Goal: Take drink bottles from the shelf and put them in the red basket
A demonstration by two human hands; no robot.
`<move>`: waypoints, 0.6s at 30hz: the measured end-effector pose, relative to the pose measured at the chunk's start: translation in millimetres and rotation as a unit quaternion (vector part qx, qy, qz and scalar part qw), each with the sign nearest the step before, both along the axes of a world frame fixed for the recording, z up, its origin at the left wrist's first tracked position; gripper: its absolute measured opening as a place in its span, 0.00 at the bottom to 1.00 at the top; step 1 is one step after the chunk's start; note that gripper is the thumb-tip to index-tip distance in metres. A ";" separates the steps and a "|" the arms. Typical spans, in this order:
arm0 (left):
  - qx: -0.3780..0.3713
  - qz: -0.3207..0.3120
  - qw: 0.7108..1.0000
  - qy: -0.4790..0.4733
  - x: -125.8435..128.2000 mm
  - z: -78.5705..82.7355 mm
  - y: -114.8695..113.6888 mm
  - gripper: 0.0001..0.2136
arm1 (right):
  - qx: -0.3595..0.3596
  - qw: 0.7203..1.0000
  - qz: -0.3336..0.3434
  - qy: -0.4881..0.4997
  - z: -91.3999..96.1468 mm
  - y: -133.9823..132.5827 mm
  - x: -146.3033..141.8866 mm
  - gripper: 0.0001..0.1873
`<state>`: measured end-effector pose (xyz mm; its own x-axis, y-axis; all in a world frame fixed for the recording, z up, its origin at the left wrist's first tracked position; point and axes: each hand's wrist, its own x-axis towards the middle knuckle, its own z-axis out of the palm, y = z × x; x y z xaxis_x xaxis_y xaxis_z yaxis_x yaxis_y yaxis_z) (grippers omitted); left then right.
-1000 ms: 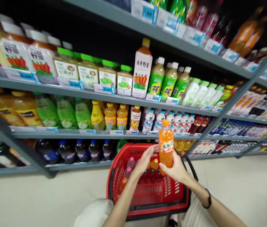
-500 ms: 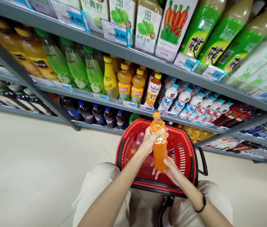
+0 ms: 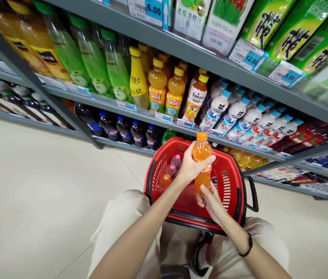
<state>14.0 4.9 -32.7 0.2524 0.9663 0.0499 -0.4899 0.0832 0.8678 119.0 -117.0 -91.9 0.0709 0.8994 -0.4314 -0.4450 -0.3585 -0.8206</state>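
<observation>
Overhead, the head camera looked down past grey metal shelves onto a pale, smooth floor in a shop aisle. Both hands met over a red plastic basket standing on the floor just in front of the person's knees. The left hand was wrapped around the middle of an orange drink bottle, fingers closed over its label, and the right hand cupped the bottle's base from below, fingers curled against it. The bottle stood upright above the basket's open top, its orange cap pointing at the shelves. Inside the basket lay a few small bottles with pink and orange tops, near its left wall. A black handle hung off the basket's right side. Behind it, the shelf rows carried yellow and orange juice bottles, white bottles with blue caps, and dark cola bottles on the lowest row. Price tags lined the shelf edges.
</observation>
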 end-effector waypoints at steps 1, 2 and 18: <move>0.006 -0.006 1.000 0.001 0.2 0.1 -0.5 0.30 | -0.001 1.000 -0.005 0.005 -1.4 -1.2 0.8 0.31; 0.012 -0.012 1.000 0.000 0.2 0.5 -0.9 0.30 | -0.002 1.000 -0.007 0.008 -3.3 -2.4 1.6 0.31; 0.032 -0.050 0.998 -0.010 -6.5 3.5 -2.0 0.29 | -0.006 0.997 0.072 0.037 -14.4 -9.6 0.0 0.31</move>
